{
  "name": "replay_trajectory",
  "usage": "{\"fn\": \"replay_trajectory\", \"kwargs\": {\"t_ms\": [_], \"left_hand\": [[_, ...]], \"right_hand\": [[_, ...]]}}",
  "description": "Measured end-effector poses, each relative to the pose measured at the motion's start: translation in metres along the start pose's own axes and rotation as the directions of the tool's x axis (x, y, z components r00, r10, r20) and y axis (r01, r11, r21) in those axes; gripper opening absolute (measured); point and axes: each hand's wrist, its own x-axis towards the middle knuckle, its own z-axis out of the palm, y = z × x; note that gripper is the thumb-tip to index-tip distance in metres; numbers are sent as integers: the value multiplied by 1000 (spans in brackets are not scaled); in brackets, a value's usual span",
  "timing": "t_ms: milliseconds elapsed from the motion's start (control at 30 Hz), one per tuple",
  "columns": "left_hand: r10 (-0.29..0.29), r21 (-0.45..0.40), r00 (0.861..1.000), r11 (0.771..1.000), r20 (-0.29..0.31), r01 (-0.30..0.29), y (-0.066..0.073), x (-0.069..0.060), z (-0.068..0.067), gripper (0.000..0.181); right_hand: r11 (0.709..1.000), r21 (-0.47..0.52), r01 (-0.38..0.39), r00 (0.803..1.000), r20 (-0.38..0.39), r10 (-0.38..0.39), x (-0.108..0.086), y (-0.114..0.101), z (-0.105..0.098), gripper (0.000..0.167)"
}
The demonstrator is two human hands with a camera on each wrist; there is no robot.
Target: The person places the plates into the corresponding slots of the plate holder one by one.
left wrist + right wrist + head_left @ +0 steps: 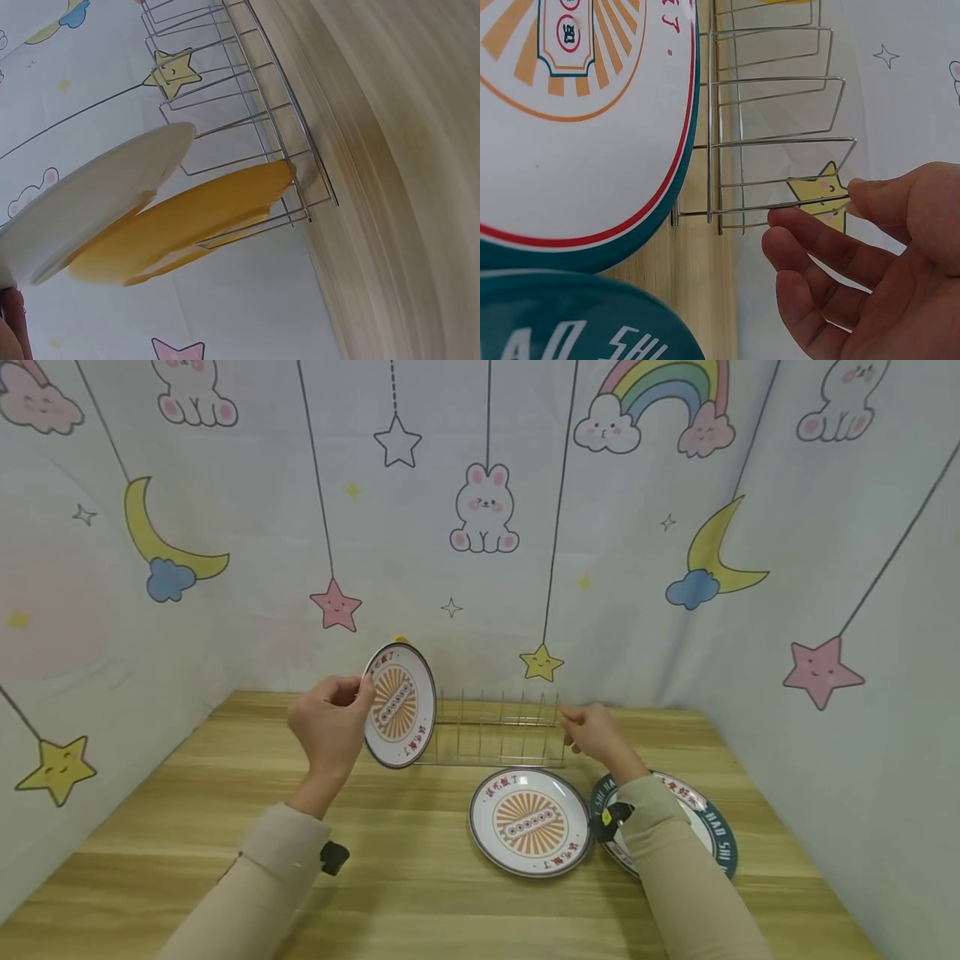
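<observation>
My left hand (pixel 330 727) pinches a white plate (pixel 397 706) with an orange sunburst by its left edge. The plate is held upright and tilted at the left end of a wire dish rack (pixel 259 67). A yellow plate (pixel 187 217) stands in the rack's end slot, just behind the white one; only a sliver of it shows in the head view. At the rack's other end, my right hand (pixel 596 735) pinches the last wire between thumb and forefinger, its other fingers loosely curled (pixel 877 262).
In front of the rack lies a second white sunburst plate (pixel 531 822). A larger green-rimmed plate (pixel 722 839) lies to its right, partly under my right forearm. Behind the wooden table (pixel 405 893) hangs a cartoon-printed cloth (pixel 435 577).
</observation>
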Motion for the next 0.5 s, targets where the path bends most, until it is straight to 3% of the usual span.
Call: {"fn": "replay_trajectory", "kwargs": {"t_ms": [200,500], "left_hand": [[22,-68,1000,997,6,-21,1,-6,9,17],[-5,-111,995,994,101,17,0,-19,18,14]], "right_hand": [[1000,-2,-3,1000,-3,3,-1,-1,0,39],[1000,12,-11,1000,-6,11,0,-1,1,39]]}}
